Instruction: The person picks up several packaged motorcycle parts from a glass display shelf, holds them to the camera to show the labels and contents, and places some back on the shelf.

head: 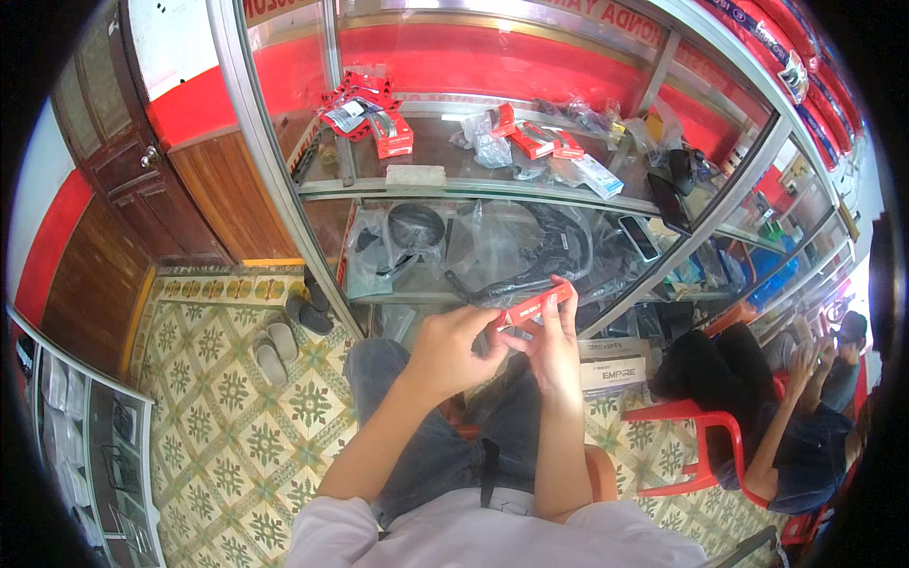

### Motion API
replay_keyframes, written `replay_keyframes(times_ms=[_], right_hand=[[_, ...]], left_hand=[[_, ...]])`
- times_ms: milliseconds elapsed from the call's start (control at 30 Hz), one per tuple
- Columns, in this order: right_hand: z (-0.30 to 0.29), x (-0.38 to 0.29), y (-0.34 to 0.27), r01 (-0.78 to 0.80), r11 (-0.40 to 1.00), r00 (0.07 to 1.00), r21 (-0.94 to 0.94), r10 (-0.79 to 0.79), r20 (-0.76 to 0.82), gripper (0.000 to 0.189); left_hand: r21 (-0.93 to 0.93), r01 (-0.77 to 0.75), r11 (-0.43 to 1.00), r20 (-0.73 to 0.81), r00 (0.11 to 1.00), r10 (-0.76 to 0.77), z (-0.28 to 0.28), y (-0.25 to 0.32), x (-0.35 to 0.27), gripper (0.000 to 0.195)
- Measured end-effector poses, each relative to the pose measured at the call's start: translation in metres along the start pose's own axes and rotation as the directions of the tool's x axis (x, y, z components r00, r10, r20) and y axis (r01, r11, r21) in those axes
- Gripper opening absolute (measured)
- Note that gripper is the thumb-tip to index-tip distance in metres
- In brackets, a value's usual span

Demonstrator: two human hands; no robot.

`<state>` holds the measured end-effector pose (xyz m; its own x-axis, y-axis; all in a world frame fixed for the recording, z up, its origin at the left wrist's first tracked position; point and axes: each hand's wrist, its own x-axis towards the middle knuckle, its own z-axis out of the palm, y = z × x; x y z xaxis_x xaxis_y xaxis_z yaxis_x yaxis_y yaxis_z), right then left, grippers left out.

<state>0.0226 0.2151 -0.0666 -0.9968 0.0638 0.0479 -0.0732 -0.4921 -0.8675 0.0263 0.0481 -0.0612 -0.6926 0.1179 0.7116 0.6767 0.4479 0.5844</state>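
In front of the glass cabinet, a small red cardboard box is held between both hands above the lap. My left hand grips its left end, with thumb and fingertips near that end. My right hand holds the other end, with fingers along its side and behind it. Beyond the hands, a curved black plastic part in clear wrap lies on the lower shelf. More red boxes and plastic bags rest on the upper shelf.
A smartphone lies on the cabinet's right side. Slippers are on the tiled floor at the left. A seated person is at the right by a red plastic chair. A cardboard box stands near the cabinet's foot.
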Motion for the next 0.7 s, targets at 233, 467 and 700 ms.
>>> replay_keyframes(times_ms=[233, 467, 700], right_hand=[[-0.02, 0.01, 0.009, -0.148, 0.973, 0.985, 0.176, 0.129, 0.114, 0.049], [-0.024, 0.012, 0.024, -0.276, 0.896, 0.954, 0.348, 0.212, 0.213, 0.051], [-0.024, 0.011, 0.017, -0.268, 0.92, 0.96, 0.285, 0.23, 0.159, 0.053]], left_hand=[[-0.221, 0.075, 0.972, 0.015, 0.997, -0.074, -0.006, -0.007, 0.009, 0.03], [-0.269, -0.093, 0.959, 0.135, 0.982, 0.133, -0.003, 0.005, 0.009, 0.036], [-0.167, -0.095, 0.981, 0.03, 0.994, 0.102, -0.008, -0.009, 0.008, 0.035]])
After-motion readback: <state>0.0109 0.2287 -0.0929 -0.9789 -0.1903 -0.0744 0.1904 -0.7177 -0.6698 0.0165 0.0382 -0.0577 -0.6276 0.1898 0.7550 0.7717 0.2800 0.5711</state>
